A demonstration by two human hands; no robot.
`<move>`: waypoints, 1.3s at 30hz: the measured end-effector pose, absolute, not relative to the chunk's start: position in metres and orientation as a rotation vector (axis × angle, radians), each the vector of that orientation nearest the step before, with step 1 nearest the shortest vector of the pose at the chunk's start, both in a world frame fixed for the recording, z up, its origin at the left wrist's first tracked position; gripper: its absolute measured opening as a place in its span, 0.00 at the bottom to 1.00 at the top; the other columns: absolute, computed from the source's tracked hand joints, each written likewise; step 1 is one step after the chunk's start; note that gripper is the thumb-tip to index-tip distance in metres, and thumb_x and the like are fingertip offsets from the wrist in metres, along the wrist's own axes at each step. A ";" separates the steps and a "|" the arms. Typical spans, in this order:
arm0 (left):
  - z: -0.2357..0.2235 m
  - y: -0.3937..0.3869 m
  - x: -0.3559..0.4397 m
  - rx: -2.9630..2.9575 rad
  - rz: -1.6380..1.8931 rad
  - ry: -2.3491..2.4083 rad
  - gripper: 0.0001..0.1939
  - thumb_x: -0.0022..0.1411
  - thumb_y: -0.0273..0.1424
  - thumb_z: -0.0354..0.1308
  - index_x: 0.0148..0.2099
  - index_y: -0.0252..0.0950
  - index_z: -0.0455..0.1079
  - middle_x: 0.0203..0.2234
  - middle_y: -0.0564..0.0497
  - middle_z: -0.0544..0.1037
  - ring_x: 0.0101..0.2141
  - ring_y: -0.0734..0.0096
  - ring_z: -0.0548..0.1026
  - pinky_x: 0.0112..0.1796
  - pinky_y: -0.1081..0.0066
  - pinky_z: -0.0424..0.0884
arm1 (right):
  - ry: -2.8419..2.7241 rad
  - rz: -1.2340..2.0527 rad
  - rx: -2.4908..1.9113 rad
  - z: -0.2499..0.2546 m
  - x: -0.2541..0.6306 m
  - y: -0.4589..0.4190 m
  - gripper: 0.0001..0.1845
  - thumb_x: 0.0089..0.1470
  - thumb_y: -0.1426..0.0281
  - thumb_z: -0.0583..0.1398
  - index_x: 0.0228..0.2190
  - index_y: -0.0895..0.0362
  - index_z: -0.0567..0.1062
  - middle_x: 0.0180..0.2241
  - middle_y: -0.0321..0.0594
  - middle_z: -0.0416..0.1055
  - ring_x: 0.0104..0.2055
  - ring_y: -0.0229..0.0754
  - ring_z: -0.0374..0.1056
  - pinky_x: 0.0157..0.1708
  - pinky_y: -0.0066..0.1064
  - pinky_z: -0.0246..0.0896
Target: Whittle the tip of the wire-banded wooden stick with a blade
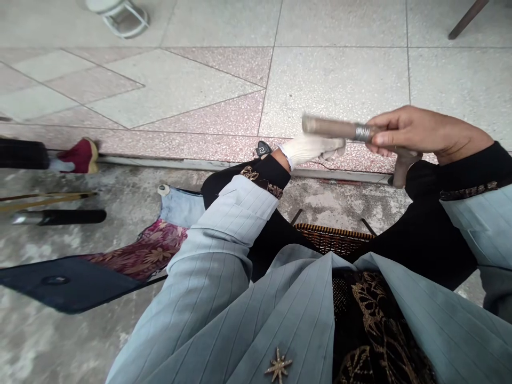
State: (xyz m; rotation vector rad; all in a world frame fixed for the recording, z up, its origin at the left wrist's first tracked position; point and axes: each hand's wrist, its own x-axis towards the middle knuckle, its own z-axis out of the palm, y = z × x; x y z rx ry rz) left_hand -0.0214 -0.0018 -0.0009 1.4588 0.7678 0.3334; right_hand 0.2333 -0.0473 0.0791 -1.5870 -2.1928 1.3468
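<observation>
My right hand (416, 130) is bare and closed round a wooden tool handle (332, 127) with a band of silvery wire wound round it. The handle points left, its end slightly blurred. Below my right hand, a brownish stub (403, 166) hangs down; whether it belongs to the same tool, I cannot tell. My left hand (310, 149), in a white knitted glove, lies just under the handle with its fingers curled. Whatever those fingers hold, if anything, is hidden. A thin dark strand (320, 163) shows below the glove.
A raised tiled step (340, 80) runs across the front. To the left are a person's red shoe (80, 154), a black-handled tool (68, 216), yellowish sticks (52, 200) and a fabric seat (148, 245). A white stool (124, 16) stands farther off. Woven wicker (332, 238) shows between my legs.
</observation>
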 end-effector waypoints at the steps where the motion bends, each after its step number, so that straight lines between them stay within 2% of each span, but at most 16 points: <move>1: -0.002 -0.003 -0.020 1.467 0.327 0.751 0.15 0.79 0.21 0.57 0.35 0.33 0.73 0.21 0.59 0.70 0.20 0.84 0.62 0.25 0.78 0.59 | -2.093 1.305 -1.628 0.081 0.232 -0.047 0.22 0.62 0.44 0.66 0.37 0.49 0.84 0.34 0.44 0.77 0.40 0.52 0.75 0.39 0.44 0.72; 4: -0.007 -0.007 -0.017 1.503 0.255 0.681 0.17 0.81 0.25 0.55 0.35 0.32 0.73 0.18 0.60 0.66 0.19 0.83 0.61 0.25 0.78 0.57 | -1.922 1.152 -1.794 0.077 0.230 -0.041 0.19 0.64 0.49 0.67 0.37 0.51 0.83 0.35 0.48 0.78 0.41 0.54 0.76 0.41 0.47 0.73; 6: -0.011 -0.008 -0.017 1.518 0.210 0.636 0.16 0.80 0.27 0.55 0.36 0.33 0.75 0.19 0.59 0.68 0.20 0.81 0.62 0.24 0.78 0.57 | -1.888 1.026 -1.901 0.068 0.230 -0.034 0.16 0.65 0.53 0.67 0.42 0.52 0.85 0.37 0.49 0.80 0.41 0.54 0.77 0.41 0.47 0.74; 9: -0.013 -0.006 -0.020 1.574 0.139 0.574 0.13 0.77 0.28 0.57 0.38 0.33 0.77 0.22 0.57 0.71 0.21 0.80 0.63 0.26 0.77 0.59 | -2.109 0.761 -2.064 0.054 0.232 -0.025 0.20 0.66 0.56 0.64 0.50 0.55 0.86 0.39 0.51 0.82 0.40 0.55 0.77 0.39 0.47 0.72; 11: -0.009 -0.004 -0.024 1.652 0.129 0.582 0.11 0.75 0.29 0.60 0.37 0.34 0.78 0.24 0.55 0.73 0.23 0.79 0.65 0.28 0.76 0.60 | -2.414 0.668 -2.094 0.047 0.235 -0.023 0.20 0.64 0.57 0.63 0.48 0.55 0.87 0.39 0.50 0.82 0.40 0.56 0.76 0.39 0.47 0.70; 12: -0.006 -0.002 -0.027 1.698 0.134 0.605 0.11 0.73 0.30 0.61 0.36 0.34 0.79 0.25 0.55 0.74 0.24 0.79 0.66 0.29 0.75 0.60 | -2.557 0.732 -2.049 0.045 0.236 -0.024 0.18 0.63 0.57 0.64 0.45 0.54 0.88 0.39 0.49 0.82 0.40 0.56 0.76 0.40 0.47 0.70; 14: 0.002 0.000 -0.030 1.777 0.150 0.677 0.09 0.69 0.29 0.64 0.34 0.34 0.79 0.25 0.55 0.75 0.26 0.78 0.68 0.31 0.75 0.61 | -2.750 1.076 -1.845 0.044 0.239 -0.027 0.16 0.60 0.55 0.66 0.41 0.50 0.88 0.38 0.44 0.83 0.40 0.54 0.76 0.40 0.45 0.70; 17: 0.009 0.003 -0.033 1.796 0.141 0.742 0.06 0.67 0.26 0.66 0.35 0.34 0.78 0.24 0.57 0.73 0.25 0.79 0.67 0.31 0.74 0.61 | -2.757 1.589 -1.535 0.051 0.240 -0.033 0.19 0.54 0.46 0.71 0.41 0.43 0.89 0.36 0.37 0.83 0.39 0.53 0.76 0.39 0.43 0.71; 20: 0.007 0.003 -0.031 1.681 0.198 0.783 0.09 0.72 0.25 0.63 0.35 0.34 0.77 0.24 0.57 0.72 0.23 0.79 0.65 0.29 0.74 0.60 | -2.530 1.692 -1.435 0.063 0.239 -0.038 0.23 0.54 0.43 0.71 0.43 0.44 0.88 0.34 0.36 0.80 0.37 0.50 0.73 0.38 0.42 0.70; 24: 0.001 0.000 -0.026 1.543 0.386 0.775 0.15 0.79 0.28 0.59 0.35 0.35 0.74 0.21 0.58 0.69 0.22 0.79 0.63 0.28 0.75 0.61 | -2.032 1.467 -1.482 0.073 0.235 -0.040 0.20 0.63 0.47 0.69 0.38 0.51 0.81 0.36 0.41 0.76 0.36 0.46 0.69 0.40 0.41 0.67; 27: -0.001 -0.003 -0.022 1.545 0.378 0.754 0.16 0.81 0.30 0.57 0.36 0.34 0.73 0.20 0.58 0.67 0.22 0.79 0.63 0.28 0.76 0.60 | -1.816 1.342 -1.543 0.073 0.229 -0.042 0.21 0.63 0.46 0.67 0.37 0.50 0.77 0.38 0.45 0.76 0.39 0.49 0.70 0.40 0.43 0.68; 30: -0.001 -0.007 -0.020 1.618 0.278 0.743 0.14 0.81 0.30 0.56 0.39 0.34 0.74 0.22 0.58 0.69 0.23 0.79 0.65 0.28 0.76 0.61 | -1.801 1.220 -1.644 0.069 0.222 -0.040 0.21 0.63 0.45 0.66 0.39 0.49 0.77 0.38 0.47 0.77 0.41 0.53 0.71 0.41 0.45 0.70; 33: 0.001 -0.010 -0.021 1.747 0.165 0.711 0.10 0.78 0.32 0.56 0.44 0.35 0.77 0.25 0.58 0.70 0.25 0.78 0.67 0.30 0.76 0.63 | -1.950 0.879 -1.885 0.061 0.222 -0.034 0.19 0.69 0.51 0.62 0.49 0.52 0.80 0.42 0.53 0.80 0.44 0.57 0.73 0.45 0.49 0.70; 36: 0.005 -0.011 -0.024 1.890 0.112 0.670 0.13 0.77 0.36 0.54 0.46 0.35 0.78 0.28 0.56 0.73 0.27 0.76 0.69 0.33 0.73 0.65 | -2.311 0.496 -2.129 0.047 0.232 -0.025 0.23 0.70 0.59 0.59 0.58 0.58 0.81 0.47 0.58 0.81 0.46 0.61 0.76 0.45 0.50 0.68; 39: 0.007 -0.008 -0.026 2.002 0.103 0.718 0.15 0.75 0.38 0.55 0.44 0.35 0.79 0.28 0.54 0.74 0.28 0.74 0.69 0.34 0.71 0.64 | -2.685 0.656 -2.063 0.032 0.247 -0.020 0.20 0.66 0.58 0.62 0.51 0.54 0.87 0.44 0.53 0.83 0.42 0.59 0.78 0.41 0.47 0.69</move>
